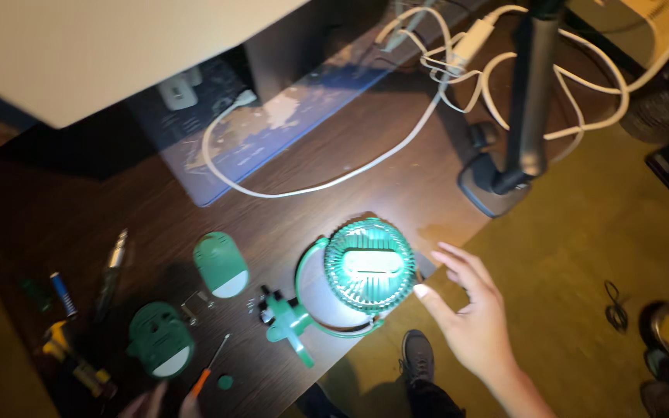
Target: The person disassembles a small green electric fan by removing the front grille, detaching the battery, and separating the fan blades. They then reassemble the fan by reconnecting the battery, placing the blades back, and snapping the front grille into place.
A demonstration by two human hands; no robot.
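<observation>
A small green fan (368, 265) with a round grille lies lit on the dark wooden table (396, 182), near its front edge. My right hand (470, 311) hovers just right of the fan, fingers spread, fingertips close to the grille's rim, holding nothing. Only fingertips of my left hand (166, 402) show at the bottom edge, beside a small orange-handled screwdriver (209, 368); whether they hold anything cannot be told. Two green cover pieces (221, 265) (161, 339) and a green clip base (288, 319) lie left of the fan.
Tools lie at the far left: a pen-like driver (112, 271), a blue-tipped stick (63, 294), a yellow tool (67, 352). White cables (334, 182) loop across the table. A black lamp stand (524, 101) rises at the right. My shoe (418, 356) rests on the floor below.
</observation>
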